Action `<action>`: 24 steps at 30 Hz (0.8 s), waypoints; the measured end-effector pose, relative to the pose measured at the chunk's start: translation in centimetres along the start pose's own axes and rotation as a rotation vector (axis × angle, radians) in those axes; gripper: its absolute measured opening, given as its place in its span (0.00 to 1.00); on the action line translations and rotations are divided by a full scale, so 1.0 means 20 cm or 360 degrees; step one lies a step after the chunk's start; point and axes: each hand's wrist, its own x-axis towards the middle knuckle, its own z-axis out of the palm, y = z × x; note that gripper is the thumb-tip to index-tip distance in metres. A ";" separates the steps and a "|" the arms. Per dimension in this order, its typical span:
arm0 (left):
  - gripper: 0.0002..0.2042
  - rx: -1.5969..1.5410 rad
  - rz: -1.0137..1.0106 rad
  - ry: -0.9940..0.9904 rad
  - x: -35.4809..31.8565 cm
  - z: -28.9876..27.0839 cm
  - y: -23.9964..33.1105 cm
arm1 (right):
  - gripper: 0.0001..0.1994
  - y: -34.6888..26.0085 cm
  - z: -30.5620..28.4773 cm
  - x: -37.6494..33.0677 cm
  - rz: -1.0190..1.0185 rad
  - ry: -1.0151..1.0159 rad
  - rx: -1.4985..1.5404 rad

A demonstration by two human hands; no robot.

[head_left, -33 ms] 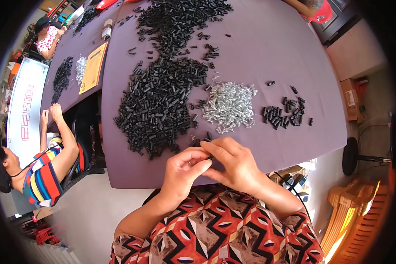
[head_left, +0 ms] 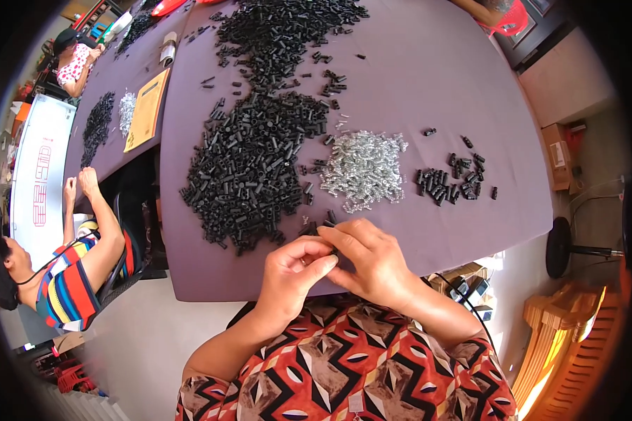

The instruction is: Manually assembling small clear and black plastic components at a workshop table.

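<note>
- Left hand (head_left: 290, 270) and right hand (head_left: 371, 258) meet fingertip to fingertip over the near edge of the purple table (head_left: 428, 77), pinching a small black part (head_left: 334, 250) between them; fingers curled tight, part mostly hidden, so no telling exactly how it sits.
- Biggest risk, judging from this: losing that tiny part. Held right above the table lip, so a slip probably drops it into the lap or onto the floor rather than back on the cloth.
- Big heap of black tube pieces (head_left: 249, 168) just ahead of the left knuckles. A careless forward reach could knock pieces toward the edge or off it.
- Pile of small silvery springs (head_left: 364, 168) straight ahead, touching the black heap's fringe on its left side. Sloppy grabbing might mix the two and tangle springs together.
- Small cluster of black pieces (head_left: 451, 181) off to the right, well apart from the rest, near the table's right side; a sweeping right elbow could scatter it.
- Open room: bare cloth to the right of the hands and far right of the table, plenty of space there. Left side tighter, with the heap close.
- Seated co-worker in a striped shirt (head_left: 70, 281) at the next table on the left, well clear.
</note>
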 end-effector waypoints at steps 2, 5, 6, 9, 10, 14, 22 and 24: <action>0.06 0.0073 0.0087 -0.0029 0.00 0.01 -0.02 | 0.24 0.01 0.01 -0.02 -0.0028 0.0027 -0.0037; 0.08 -0.0057 -0.0324 -0.0035 -0.02 -0.02 0.00 | 0.24 0.05 0.01 -0.04 -0.0063 0.0040 0.0009; 0.11 -0.0234 -0.0460 -0.0142 -0.01 -0.01 0.04 | 0.24 0.06 0.00 -0.05 -0.0072 0.0021 0.0088; 0.14 -0.0480 -0.0608 -0.0393 0.00 -0.04 0.06 | 0.24 0.07 -0.01 -0.06 -0.0146 0.0037 0.0195; 0.14 -0.0487 -0.0592 -0.0448 -0.01 -0.02 0.08 | 0.24 0.07 0.00 -0.06 -0.0169 0.0056 0.0218; 0.13 -0.0574 -0.0593 -0.0531 0.00 0.01 0.08 | 0.23 0.08 -0.02 -0.07 -0.0209 0.0077 0.0199; 0.12 -0.0471 -0.0615 -0.0432 -0.03 0.01 0.03 | 0.23 0.11 -0.02 -0.12 -0.0316 -0.0046 0.0189; 0.10 0.0421 -0.0061 -0.0368 -0.03 0.01 0.06 | 0.23 0.11 -0.06 -0.11 -0.0325 0.0021 0.0055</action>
